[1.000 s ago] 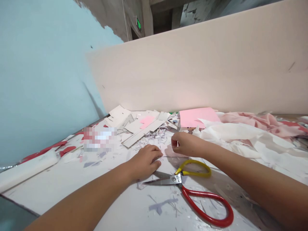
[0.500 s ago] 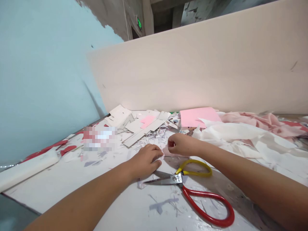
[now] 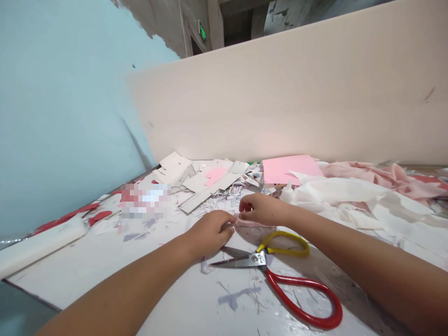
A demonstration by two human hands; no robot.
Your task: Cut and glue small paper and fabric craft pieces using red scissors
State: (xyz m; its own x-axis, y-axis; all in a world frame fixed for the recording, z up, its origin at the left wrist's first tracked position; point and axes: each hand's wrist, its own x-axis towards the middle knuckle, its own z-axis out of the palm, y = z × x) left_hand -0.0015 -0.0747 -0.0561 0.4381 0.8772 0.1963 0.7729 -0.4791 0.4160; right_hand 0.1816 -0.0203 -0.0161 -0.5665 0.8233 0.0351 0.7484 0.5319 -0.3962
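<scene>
The right hand (image 3: 262, 209) pinches a thin pink paper scrap (image 3: 250, 223) between thumb and fingers. The left hand (image 3: 209, 234) curls beside it, fingertips at the scrap's near end, though its hold is hard to tell. Just below lie red-handled scissors (image 3: 271, 272) on a white tabletop (image 3: 87, 261). Paper scraps (image 3: 210, 186) and a pink sheet (image 3: 290, 170) sit ahead, before a beige board (image 3: 280, 93); a blue wall (image 3: 63, 116) runs left.

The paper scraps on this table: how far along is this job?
Done: cut scraps lie heaped up. In hand: the right hand pinches a small pink piece, with the left hand right beside it. Remaining: a pink sheet looks uncut, and the scissors lie by the hands.
</scene>
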